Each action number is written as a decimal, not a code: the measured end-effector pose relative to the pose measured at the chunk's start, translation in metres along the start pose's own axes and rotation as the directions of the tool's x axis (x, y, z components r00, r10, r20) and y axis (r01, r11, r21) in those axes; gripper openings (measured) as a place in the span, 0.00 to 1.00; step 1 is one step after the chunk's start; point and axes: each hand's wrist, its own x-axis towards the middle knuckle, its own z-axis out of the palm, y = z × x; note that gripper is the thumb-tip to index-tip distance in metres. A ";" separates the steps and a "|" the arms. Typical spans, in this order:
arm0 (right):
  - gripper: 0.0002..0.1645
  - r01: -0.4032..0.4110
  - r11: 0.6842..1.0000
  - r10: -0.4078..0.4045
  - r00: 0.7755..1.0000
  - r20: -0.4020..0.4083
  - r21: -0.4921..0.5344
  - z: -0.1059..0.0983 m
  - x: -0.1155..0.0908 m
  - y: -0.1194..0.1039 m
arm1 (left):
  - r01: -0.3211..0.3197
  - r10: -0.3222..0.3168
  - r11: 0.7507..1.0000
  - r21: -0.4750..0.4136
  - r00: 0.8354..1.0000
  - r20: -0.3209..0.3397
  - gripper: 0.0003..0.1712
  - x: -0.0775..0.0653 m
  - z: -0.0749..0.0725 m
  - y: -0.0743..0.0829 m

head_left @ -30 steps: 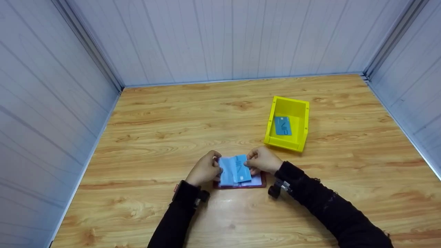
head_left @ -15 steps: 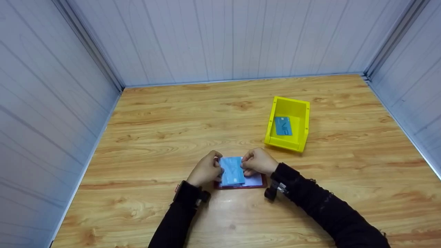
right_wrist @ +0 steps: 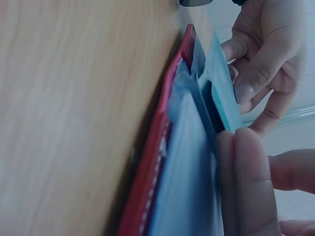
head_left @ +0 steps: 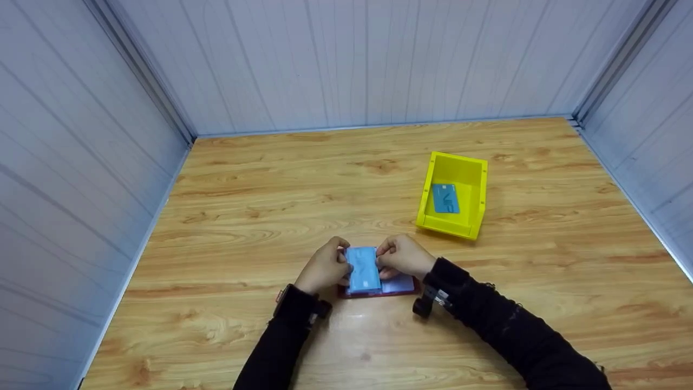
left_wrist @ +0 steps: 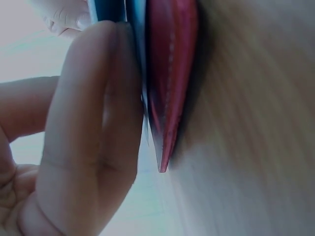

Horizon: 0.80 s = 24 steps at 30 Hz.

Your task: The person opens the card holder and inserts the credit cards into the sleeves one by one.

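A red card holder lies spread on the table, its plastic sleeves raised off the cover. Within one clear sleeve sits a blue card, faint lettering showing through. The left hand pinches the sleeve's left edge between thumb and fingers. At the card's right edge, the right hand pinches with thumb and forefinger. The right wrist view shows the red cover flat on the table, the blue card tilted up from it, and the left thumb against the card's outer face.
A yellow bin stands beyond the right hand, with another blue card marked VIP lying inside. White panel walls enclose the wooden table at the back and both sides.
The blue card has slid left into the clear sleeve, the right hand moving left with it. The left hand keeps its hold on the sleeve, nearly still.
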 end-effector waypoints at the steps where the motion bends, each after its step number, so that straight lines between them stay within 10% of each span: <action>1: 0.11 0.001 1.000 -0.001 1.000 -0.002 -0.005 0.000 0.000 0.000 | -0.002 0.002 1.000 0.000 1.000 0.000 0.25 0.000 0.000 0.000; 17: 0.13 -0.008 0.998 0.009 1.000 0.010 -0.064 -0.002 -0.004 -0.001 | -0.010 0.021 0.988 0.152 0.997 -0.071 0.28 0.000 0.002 0.002; 24: 0.15 0.051 0.995 -0.047 0.998 0.050 -0.082 -0.010 -0.005 0.005 | -0.056 0.114 0.933 0.356 0.983 -0.145 0.25 -0.002 0.003 0.003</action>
